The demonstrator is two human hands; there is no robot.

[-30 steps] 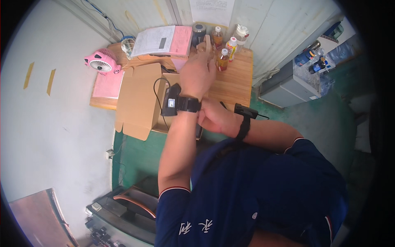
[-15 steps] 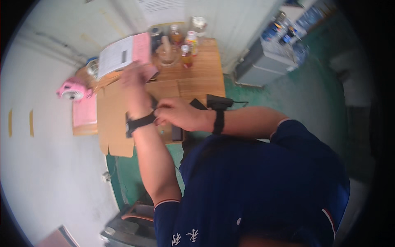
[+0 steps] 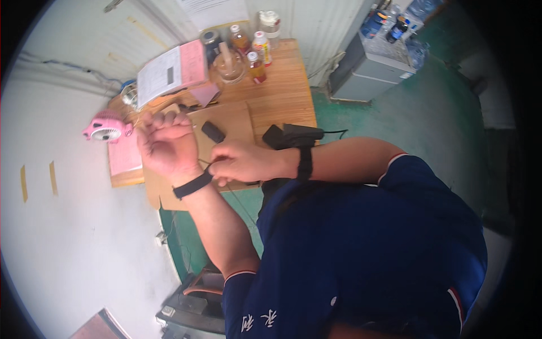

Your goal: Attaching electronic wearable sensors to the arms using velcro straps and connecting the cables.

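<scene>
My left hand (image 3: 168,144) is turned palm up over the table, its fingers loosely curled and apart, with nothing in it. Around that wrist runs a black strap (image 3: 193,185). My right hand (image 3: 243,162) reaches across, thumb and fingers pinched on the strap's inner edge. On my right wrist sits another black strap (image 3: 305,163), next to a black device (image 3: 303,133) with a cable. A small black oblong object (image 3: 213,131) lies on a flat piece of cardboard (image 3: 234,121) beyond my hands. Another dark flat object (image 3: 273,136) is near the device.
On the wooden table (image 3: 282,104) stand several bottles (image 3: 256,68), a glass jar (image 3: 269,25), a round clear container (image 3: 230,70), a stand of papers (image 3: 161,79) and a pink fan (image 3: 107,129). A grey cabinet (image 3: 361,73) stands to the right, a black case (image 3: 195,308) below left.
My left hand has rolled over to palm up and shifted lower and left, uncovering the small black object on the cardboard. My right hand stays at the left wrist strap.
</scene>
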